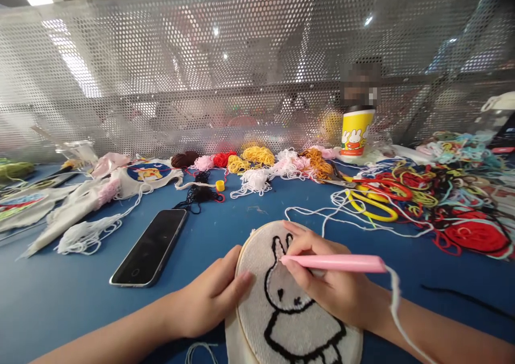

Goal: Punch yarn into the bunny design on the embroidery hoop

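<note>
My left hand [213,294] grips the left rim of a round embroidery hoop [243,310], thumb on top and the other fingers behind it. Stretched in the hoop is off-white cloth [257,278] with a rabbit outlined in black yarn. My right hand [330,278] is closed around a pink punch needle [341,263], held almost level. The tool's tip meets the cloth by the base of the rabbit's ear, though the exact contact is too small to make out. White yarn [396,299] trails from the tool's back end over my right forearm.
A black phone [151,248] lies left of the hoop. Yarn bundles [257,157] line the back, before a perforated metal screen [201,74]. To the right are scissors [370,197] with red and yellow handles, tangled yarn [454,192] and a yellow cup [357,133].
</note>
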Available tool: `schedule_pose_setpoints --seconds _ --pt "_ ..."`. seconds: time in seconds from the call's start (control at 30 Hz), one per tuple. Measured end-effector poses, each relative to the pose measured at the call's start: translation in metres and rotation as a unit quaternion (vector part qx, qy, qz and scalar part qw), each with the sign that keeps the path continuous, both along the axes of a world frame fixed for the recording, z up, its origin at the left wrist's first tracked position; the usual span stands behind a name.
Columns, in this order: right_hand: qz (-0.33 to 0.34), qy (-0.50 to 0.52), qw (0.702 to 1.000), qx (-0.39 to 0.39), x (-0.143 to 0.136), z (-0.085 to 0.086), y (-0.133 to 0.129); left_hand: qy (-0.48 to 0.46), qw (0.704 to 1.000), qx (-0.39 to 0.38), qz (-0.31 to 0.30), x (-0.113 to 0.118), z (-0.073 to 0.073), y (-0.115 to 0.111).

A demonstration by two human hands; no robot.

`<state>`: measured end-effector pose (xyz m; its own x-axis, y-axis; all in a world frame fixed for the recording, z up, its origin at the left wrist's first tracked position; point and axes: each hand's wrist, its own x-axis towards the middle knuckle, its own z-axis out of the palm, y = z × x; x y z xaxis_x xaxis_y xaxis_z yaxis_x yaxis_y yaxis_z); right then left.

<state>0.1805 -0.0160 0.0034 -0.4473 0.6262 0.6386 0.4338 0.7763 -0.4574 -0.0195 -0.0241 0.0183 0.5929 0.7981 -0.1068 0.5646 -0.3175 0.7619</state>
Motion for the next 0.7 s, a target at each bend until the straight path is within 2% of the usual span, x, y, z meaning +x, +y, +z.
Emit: schedule_pose_setpoints --seconds 0.2,0.43,0.7 --pt "0.044 0.126 0.985 -0.109 0.0036 -0.0101 -0.0010 0.017 1.000 -0.019 0.011 -0.0004 0.0033 -0.0025" --pt "0.099 0.233 0.954 -0.163 0.0009 -0.0058 0.0005 0.025 0.999 -0.036 0.006 -0.0008 0.0027 -0.0024" --pt "0.072 0.191 0.971 -0.126 0.0024 -0.0087 -0.0009 0.015 0.999 -0.040 0.004 -0.0006 0.0029 -0.0018"
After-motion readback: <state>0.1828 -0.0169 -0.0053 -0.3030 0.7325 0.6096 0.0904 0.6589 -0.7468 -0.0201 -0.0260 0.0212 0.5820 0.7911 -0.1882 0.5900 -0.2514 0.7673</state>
